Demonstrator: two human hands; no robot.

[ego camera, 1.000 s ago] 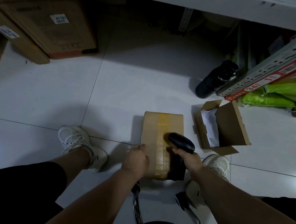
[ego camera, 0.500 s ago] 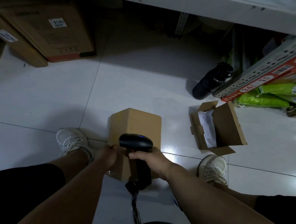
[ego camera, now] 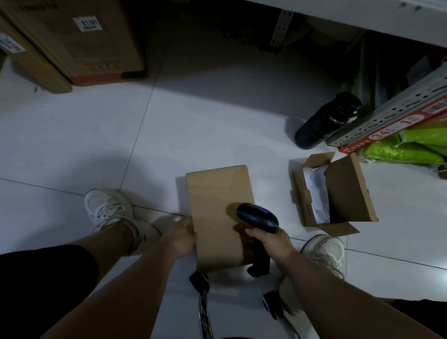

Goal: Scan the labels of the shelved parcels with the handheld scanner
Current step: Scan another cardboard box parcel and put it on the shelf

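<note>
A plain brown parcel box (ego camera: 217, 211) lies flat on the white tiled floor between my feet, with no label showing on its upper face. My left hand (ego camera: 180, 237) grips its left edge. My right hand (ego camera: 271, 241) holds the black handheld scanner (ego camera: 258, 218) by the handle, its head over the box's right side with a small blue light on top.
An opened small carton (ego camera: 345, 196) with white paper lies to the right. A black bottle (ego camera: 324, 121) lies by the metal shelf rail (ego camera: 396, 109), with green packs (ego camera: 404, 153) under it. Large labelled cartons (ego camera: 78, 39) stand at the back left. Chair legs (ego camera: 204, 301) are below.
The box has been turned over from its taped face through a tilted pose to a plain face lying flat. The scanner and my right hand shifted back to the box's right side.
</note>
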